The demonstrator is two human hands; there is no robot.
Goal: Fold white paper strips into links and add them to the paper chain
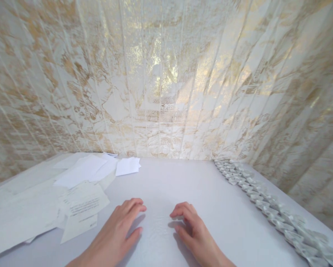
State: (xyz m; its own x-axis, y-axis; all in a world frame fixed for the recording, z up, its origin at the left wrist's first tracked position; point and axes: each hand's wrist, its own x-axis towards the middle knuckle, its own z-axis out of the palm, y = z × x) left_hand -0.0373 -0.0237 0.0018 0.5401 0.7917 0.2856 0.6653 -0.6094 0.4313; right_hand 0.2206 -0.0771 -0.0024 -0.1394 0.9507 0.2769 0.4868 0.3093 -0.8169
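Note:
My left hand (118,231) hovers over or rests lightly on the white tabletop (183,181), fingers curved and thumb apart, with nothing in its grasp. Facing it, my right hand (195,231) is held the same way, its thumb and fingers spread and empty. Between the two lies a faint, clear, rippled patch (158,224) on the surface; whether it is a thin transparent film or just a mark I cannot tell. Left of my left hand is a printed sheet of paper (84,204) with lines of dark text, too blurred to read.
Loose white papers (85,167) overlap along the left side, over larger pale sheets (22,211). A small white paper stack (128,166) sits near the back edge. Rows of overlapping silvery-grey folded pieces (266,204) run down the right side. A gold-patterned curtain (161,92) hangs behind.

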